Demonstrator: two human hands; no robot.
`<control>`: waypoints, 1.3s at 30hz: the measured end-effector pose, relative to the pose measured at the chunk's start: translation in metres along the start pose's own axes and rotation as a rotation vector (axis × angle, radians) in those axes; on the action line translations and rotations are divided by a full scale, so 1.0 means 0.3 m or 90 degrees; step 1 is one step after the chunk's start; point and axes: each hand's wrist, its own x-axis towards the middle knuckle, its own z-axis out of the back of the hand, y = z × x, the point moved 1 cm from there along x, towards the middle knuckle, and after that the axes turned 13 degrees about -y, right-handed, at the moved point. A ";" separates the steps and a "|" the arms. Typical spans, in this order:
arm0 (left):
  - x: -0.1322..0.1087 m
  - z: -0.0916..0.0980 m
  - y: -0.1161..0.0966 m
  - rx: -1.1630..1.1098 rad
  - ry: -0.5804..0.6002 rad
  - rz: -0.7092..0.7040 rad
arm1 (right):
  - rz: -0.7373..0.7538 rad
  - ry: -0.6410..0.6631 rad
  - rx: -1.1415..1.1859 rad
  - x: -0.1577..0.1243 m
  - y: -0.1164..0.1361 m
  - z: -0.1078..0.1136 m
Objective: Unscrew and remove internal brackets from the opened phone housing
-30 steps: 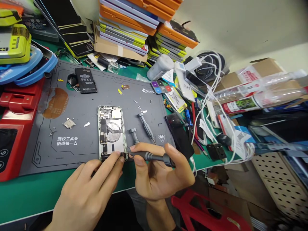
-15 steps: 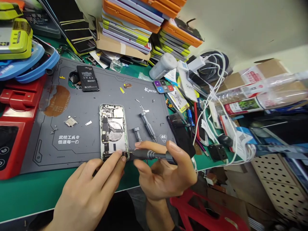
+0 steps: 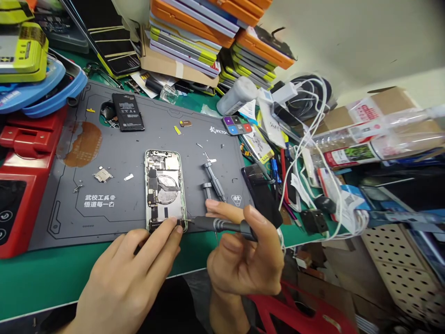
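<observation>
An opened phone (image 3: 174,212) lies on the grey mat, its circuit board and round coil bare. My left hand (image 3: 128,273) grips its lower end, fingers pressed on the bottom edge and thumb side hidden. In my right hand (image 3: 246,260) is a dark screwdriver (image 3: 227,226), held nearly level, its tip at the phone's lower right edge. Behind the right fingers passes a second screwdriver (image 3: 206,186); whether the hand holds it too I cannot tell. A third screwdriver (image 3: 214,181) rests beside it. A removed battery (image 3: 128,112) lies at the mat's back left.
Small metal parts (image 3: 103,174) and a white bracket (image 3: 128,177) lie left of the phone. A red device (image 3: 31,185) stands at the left. Stacked orange and grey cases (image 3: 194,28) rise at the back. White cables (image 3: 321,157) and a dark phone (image 3: 260,195) are on the right.
My right hand has shifted slightly right, its lower fingers curling in. The screwdriver behind its fingers has moved right as well. My left hand stays on the phone.
</observation>
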 end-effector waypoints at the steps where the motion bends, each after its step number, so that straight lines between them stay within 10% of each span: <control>1: 0.000 0.000 0.000 0.000 -0.001 -0.001 | 0.000 0.002 -0.002 0.000 0.000 0.000; 39: -0.016 0.001 0.002 0.020 0.002 -0.009 | -0.045 0.009 -0.003 0.011 0.001 0.016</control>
